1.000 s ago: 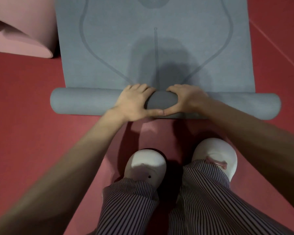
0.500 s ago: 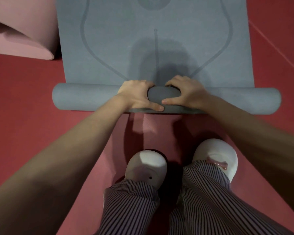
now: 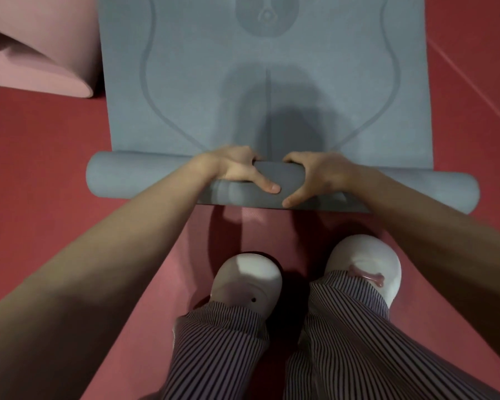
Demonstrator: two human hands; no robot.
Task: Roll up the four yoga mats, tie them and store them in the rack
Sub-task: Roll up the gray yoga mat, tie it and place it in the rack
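A grey-blue yoga mat [image 3: 202, 90] lies flat on the red floor and runs away from me, printed with curved lines and a round emblem. Its near end is wound into a thick roll [image 3: 133, 177] lying across the view. My left hand [image 3: 237, 168] and my right hand [image 3: 318, 174] grip the middle of that roll side by side, fingers curled over the far side, thumbs pressed on the near face. The roll sticks out past the flat part on both sides.
A pink mat [image 3: 41, 53] with a curled-up edge lies at the upper left, beside the grey mat. My two white shoes [image 3: 248, 281] and striped trouser legs stand just behind the roll on the red floor [image 3: 41, 174].
The roll has turned forward and moved further along the mat. Both hands went with it and have re-gripped over its top.
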